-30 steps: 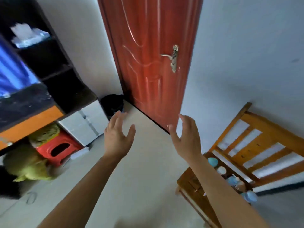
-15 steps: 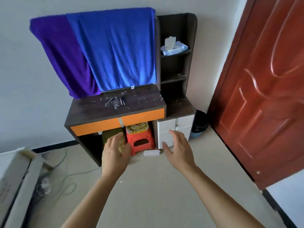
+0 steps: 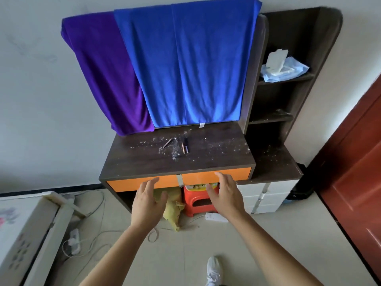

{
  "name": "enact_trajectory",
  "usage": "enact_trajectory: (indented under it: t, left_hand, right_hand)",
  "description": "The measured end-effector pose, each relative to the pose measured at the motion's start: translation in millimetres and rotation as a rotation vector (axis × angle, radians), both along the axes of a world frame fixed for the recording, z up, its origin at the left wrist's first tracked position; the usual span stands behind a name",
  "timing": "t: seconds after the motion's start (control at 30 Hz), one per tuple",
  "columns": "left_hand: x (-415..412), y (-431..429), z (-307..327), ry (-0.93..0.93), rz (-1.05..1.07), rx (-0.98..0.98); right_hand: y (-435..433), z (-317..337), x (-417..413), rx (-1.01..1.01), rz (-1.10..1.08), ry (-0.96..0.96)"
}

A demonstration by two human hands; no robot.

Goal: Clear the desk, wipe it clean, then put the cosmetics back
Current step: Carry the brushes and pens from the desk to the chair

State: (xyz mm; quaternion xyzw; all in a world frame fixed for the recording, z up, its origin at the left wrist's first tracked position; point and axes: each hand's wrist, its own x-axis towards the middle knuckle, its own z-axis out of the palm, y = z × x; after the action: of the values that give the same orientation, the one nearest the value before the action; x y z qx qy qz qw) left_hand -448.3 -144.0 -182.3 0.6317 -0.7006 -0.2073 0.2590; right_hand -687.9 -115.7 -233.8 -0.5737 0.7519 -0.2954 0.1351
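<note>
Head view is swinging round from the red door [image 3: 354,162] to face the desk [image 3: 144,159] square on, and the person is stepping closer, so the desk is filling far more of the picture than half a second ago. A blue towel [image 3: 191,65] and a purple towel [image 3: 107,75] are hanging over the back of it, reaching down to the top.

Both arms are stretching forward. The left hand [image 3: 147,205] and right hand [image 3: 226,197] are hovering apart in front of the orange drawers [image 3: 216,176], fingers loosely spread, holding nothing and not touching the desk.

A pack of wipes [image 3: 282,67] is sitting on the upper side shelf. On the dark top a few slim makeup pencils [image 3: 184,147] are lying near the middle, among scattered white specks [image 3: 175,153].

The jars and bottles that were standing on a wooden chair a second ago are out of sight now. To my eye the clearing is nearly finishing. Only the pencils are waiting to be lifted off, and then the wiping can begin on those specks.
</note>
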Motion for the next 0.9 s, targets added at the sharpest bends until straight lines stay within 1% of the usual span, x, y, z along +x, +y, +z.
enact_trajectory:
  t: [0.2,0.4,0.5,0.63,0.77,0.9]
  left_hand:
    - [-14,-127,10,-0.050,0.006,0.011]
    - [-4,-220,-9,-0.057,-0.013,0.068]
    - [2,-272,-29,-0.032,-0.026,0.120]
    - [6,-339,-60,-0.034,-0.118,0.241]
    - [8,-396,-93,-0.110,-0.254,0.358]
    - [-1,-432,-123,-0.162,-0.308,0.456]
  right_hand:
    - [-140,13,-8,0.062,0.025,-0.057]
    - [-233,9,-5,0.152,0.040,-0.012]
    - [-271,-3,0,0.228,0.000,0.015]
    - [-311,-21,7,0.353,-0.087,0.039]
    - [-339,-40,16,0.457,-0.189,0.040]
    - [-358,-63,30,0.578,-0.212,0.016]
